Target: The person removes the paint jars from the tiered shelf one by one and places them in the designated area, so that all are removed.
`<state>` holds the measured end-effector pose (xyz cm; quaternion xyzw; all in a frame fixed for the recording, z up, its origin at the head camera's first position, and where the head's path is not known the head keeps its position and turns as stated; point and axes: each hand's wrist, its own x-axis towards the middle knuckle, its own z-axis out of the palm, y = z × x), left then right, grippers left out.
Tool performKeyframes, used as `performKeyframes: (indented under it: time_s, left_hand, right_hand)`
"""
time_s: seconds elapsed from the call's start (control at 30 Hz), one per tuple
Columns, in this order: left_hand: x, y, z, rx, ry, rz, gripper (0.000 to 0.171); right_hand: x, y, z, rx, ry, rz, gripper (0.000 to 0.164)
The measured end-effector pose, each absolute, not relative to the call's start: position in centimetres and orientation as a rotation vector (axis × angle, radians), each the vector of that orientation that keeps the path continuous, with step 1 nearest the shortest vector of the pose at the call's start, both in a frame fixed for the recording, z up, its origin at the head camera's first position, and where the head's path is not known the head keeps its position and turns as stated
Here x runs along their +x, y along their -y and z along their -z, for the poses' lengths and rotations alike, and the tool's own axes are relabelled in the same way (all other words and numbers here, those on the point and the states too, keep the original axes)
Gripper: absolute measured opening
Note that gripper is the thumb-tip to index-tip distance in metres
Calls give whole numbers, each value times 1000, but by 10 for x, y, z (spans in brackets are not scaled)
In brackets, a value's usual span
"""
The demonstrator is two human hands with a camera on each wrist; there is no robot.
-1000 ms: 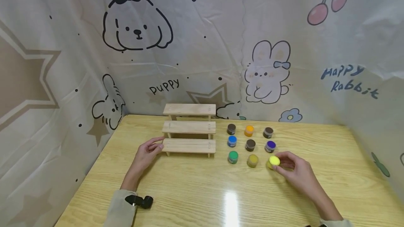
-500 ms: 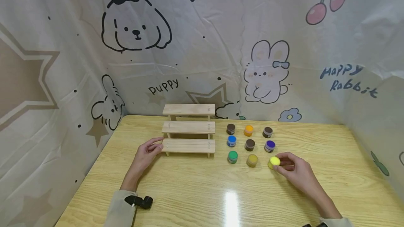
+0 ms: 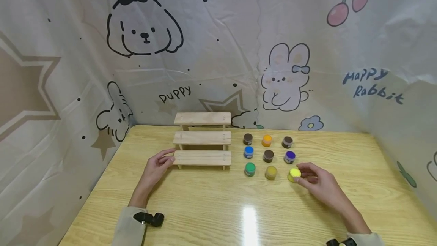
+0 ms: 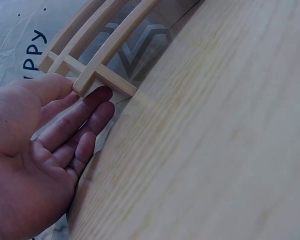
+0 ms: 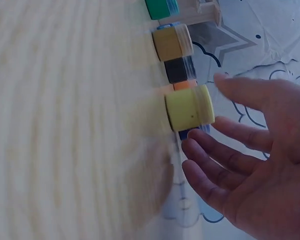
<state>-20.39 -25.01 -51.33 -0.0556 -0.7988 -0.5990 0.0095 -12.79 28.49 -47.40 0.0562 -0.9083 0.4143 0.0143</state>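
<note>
My left hand (image 3: 158,168) is at the left end of a three-step wooden display stand (image 3: 202,157). Its thumb and forefinger pinch the end of the lowest board, while the other fingers (image 4: 87,142) curl loosely below. A small yellow paint jar (image 3: 294,174) stands upright on the table, nearest of its column. Around its top my right hand (image 3: 321,185) spreads; the right wrist view shows a gap between the thumb (image 5: 240,90) and the yellow jar's rim. The forefinger is close to the rim; whether it touches, I cannot tell.
Other small paint jars stand in rows right of the stand: green (image 3: 250,169), mustard (image 3: 271,172), blue (image 3: 249,152), purple (image 3: 290,157), orange (image 3: 266,140) and several dark ones (image 3: 268,156). A printed curtain (image 3: 218,60) hangs behind the wooden table (image 3: 205,208).
The yellow jar shifted slightly right at first and now stands still. My right thumb and fingers have loosened from it. The left hand stays at the stand; the head view has turned slightly right.
</note>
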Motion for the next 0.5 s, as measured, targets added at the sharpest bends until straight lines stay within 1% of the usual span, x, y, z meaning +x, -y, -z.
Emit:
performKeyframes:
  time_s: [0.17,0.4,0.5]
  left_hand:
    - [-207,249,514,-206,2478,1882,40]
    - [-212,246,516,-244,2482,1839,39]
    - [-210,247,515,-238,2459,1851,37]
  right_hand:
    - [-126,-295,471,179,2816,-1294,54]
    - [-136,-311,472,210,2762,-1208,51]
    - [-139,-317,471,232,2809,-1125,56]
